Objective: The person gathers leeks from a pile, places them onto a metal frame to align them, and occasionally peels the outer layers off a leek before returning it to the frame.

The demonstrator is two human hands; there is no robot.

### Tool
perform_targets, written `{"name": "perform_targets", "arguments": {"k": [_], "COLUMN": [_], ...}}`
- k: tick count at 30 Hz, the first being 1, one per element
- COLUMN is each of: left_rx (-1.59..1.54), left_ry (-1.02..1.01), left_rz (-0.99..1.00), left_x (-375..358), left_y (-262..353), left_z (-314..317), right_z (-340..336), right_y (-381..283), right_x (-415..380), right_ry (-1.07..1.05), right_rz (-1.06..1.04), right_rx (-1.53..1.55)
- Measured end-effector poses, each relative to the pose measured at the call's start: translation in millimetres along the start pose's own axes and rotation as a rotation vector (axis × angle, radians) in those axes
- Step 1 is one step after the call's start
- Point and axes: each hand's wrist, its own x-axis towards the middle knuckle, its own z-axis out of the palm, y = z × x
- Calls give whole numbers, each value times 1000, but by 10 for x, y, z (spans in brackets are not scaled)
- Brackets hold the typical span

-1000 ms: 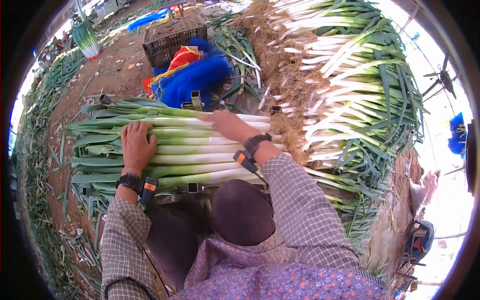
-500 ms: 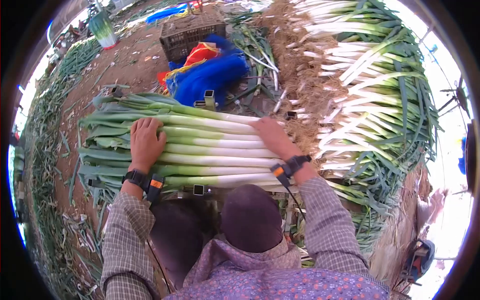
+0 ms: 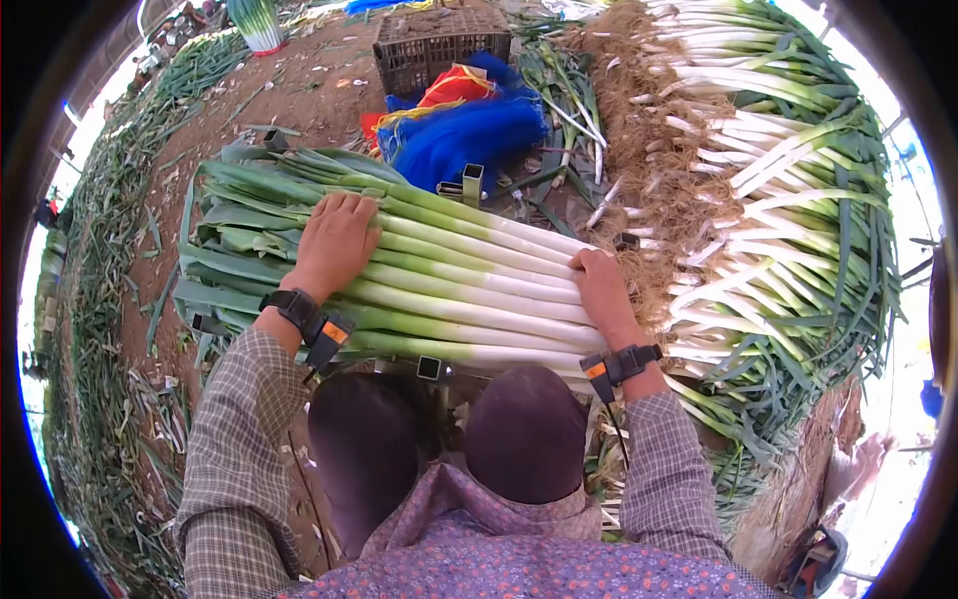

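Head view: a stack of leeks (image 3: pixel 439 280) is laid lengthwise across a metal frame, its square posts (image 3: pixel 472 184) showing at 12 o'clock and 6 o'clock of the stack. The green leaf ends are pointed toward 9 o'clock, the white shanks toward 3 o'clock. The left hand (image 3: pixel 337 245) is laid flat on the greener part of the stack, fingers spread slightly and pressed down on the stalks. The right hand (image 3: pixel 602 287) is rested on the white root ends, palm down with fingers held together; nothing is pinched by either hand. A larger heap of untrimmed leeks (image 3: pixel 778 190) is seen at 2 o'clock, with blue netting (image 3: pixel 469 135) and a dark plastic crate (image 3: pixel 439 45) at 12 o'clock. Leaf trimmings (image 3: pixel 95 329) are scattered over the earth floor at 9 o'clock.
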Motion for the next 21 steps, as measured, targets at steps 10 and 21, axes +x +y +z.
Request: {"name": "perform_targets", "arguments": {"k": [10,21], "left_rx": [187,171], "left_ry": [10,-233], "left_rz": [109,65], "left_x": [-22,128], "left_y": [-419,-521], "left_z": [532,392], "right_z": [-177,149], "right_y": [-12,994], "right_x": [-38,-3672], "right_ry": [123,608], "right_rz": [85,1290], "right_rx": [379,1037]}}
